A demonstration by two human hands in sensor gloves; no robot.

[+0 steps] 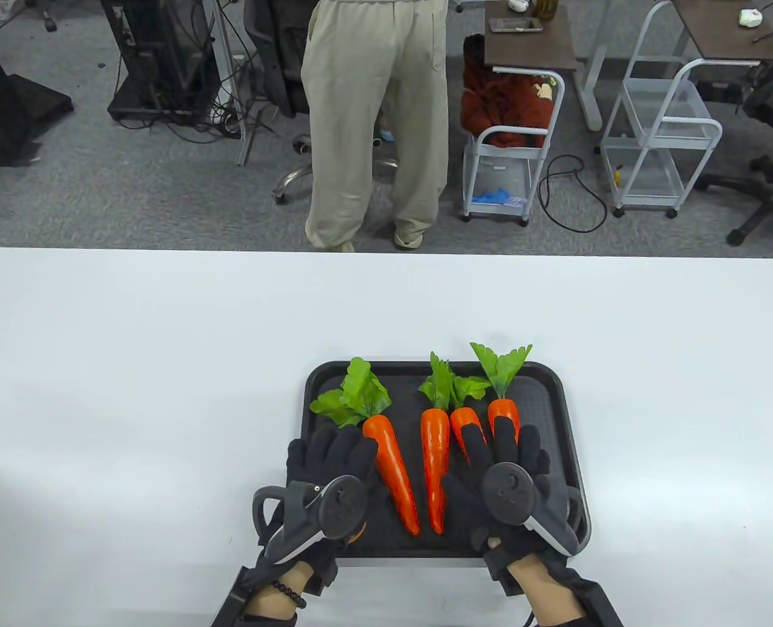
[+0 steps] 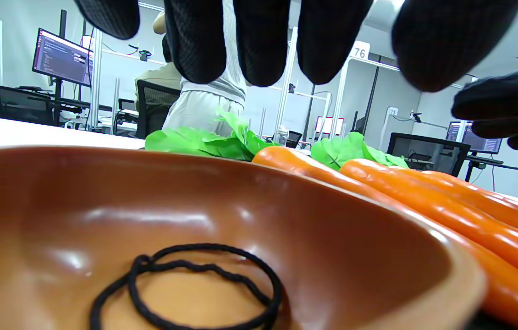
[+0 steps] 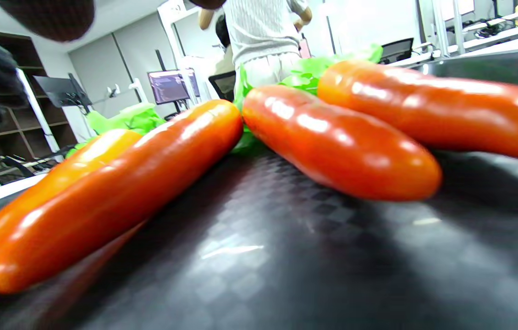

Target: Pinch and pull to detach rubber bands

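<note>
Two black rubber bands (image 2: 204, 246) lie looped together in a brown bowl (image 2: 332, 238). My left hand (image 1: 334, 447) hovers over that bowl, fingers (image 2: 263, 41) spread and empty; in the table view it hides the bowl. Four toy carrots with green leaves lie on a black tray (image 1: 543, 405): two long ones (image 1: 393, 470) (image 1: 434, 470) and two short ones (image 1: 466, 418) (image 1: 504, 410). My right hand (image 1: 500, 447) lies flat over the two short carrots with its fingers stretched out. No band shows on any carrot (image 3: 341, 142). Only a fingertip (image 3: 48, 13) shows in the right wrist view.
The tray sits near the front edge of a white table (image 1: 164, 392). A person (image 1: 373, 124) stands beyond the far edge, with carts and desks behind. My right hand also shows at the right of the left wrist view (image 2: 506, 110).
</note>
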